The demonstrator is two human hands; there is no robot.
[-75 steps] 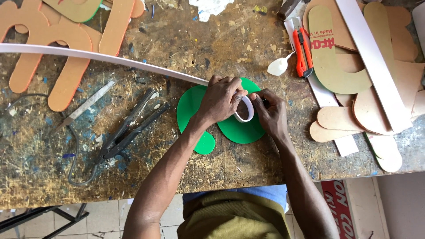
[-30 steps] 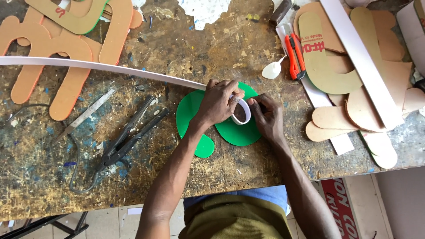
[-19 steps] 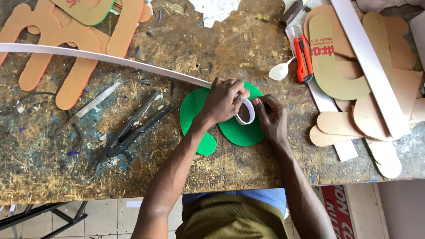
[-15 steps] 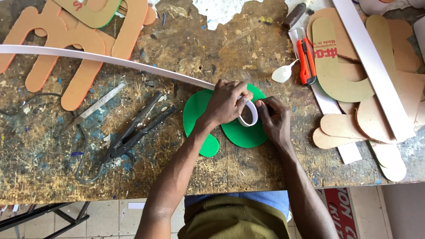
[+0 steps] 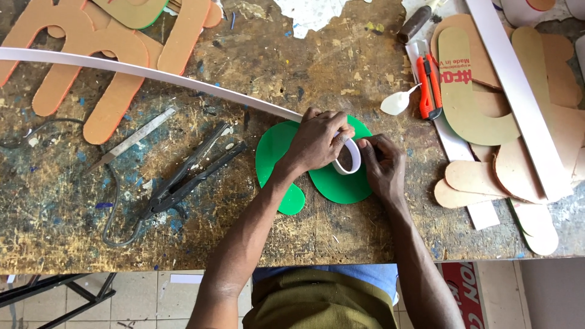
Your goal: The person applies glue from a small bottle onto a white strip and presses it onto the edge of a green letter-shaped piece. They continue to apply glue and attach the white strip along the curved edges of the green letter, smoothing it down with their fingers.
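A green flat cut-out shape [image 5: 332, 183] lies on the scarred workbench [image 5: 183, 237] near its front edge. A long white strip [image 5: 152, 74] runs from the far left across the bench and curls into a small loop [image 5: 348, 159] over the green shape. My left hand [image 5: 317, 139] presses down on the strip where the loop begins, fingers closed on it. My right hand [image 5: 381, 163] pinches the loop's right side against the green shape. Part of the green shape is hidden under both hands.
Black scissors [image 5: 195, 173] and a thin metal blade [image 5: 131, 140] lie left of the hands. Tan board cut-outs [image 5: 116, 103] sit at the back left and more [image 5: 506, 176] at the right, with a red utility knife [image 5: 428, 85] and a wide white strip [image 5: 518, 91].
The view has shifted slightly; both hands stay on the white loop over the green shape, with the fingers adjusting a little.
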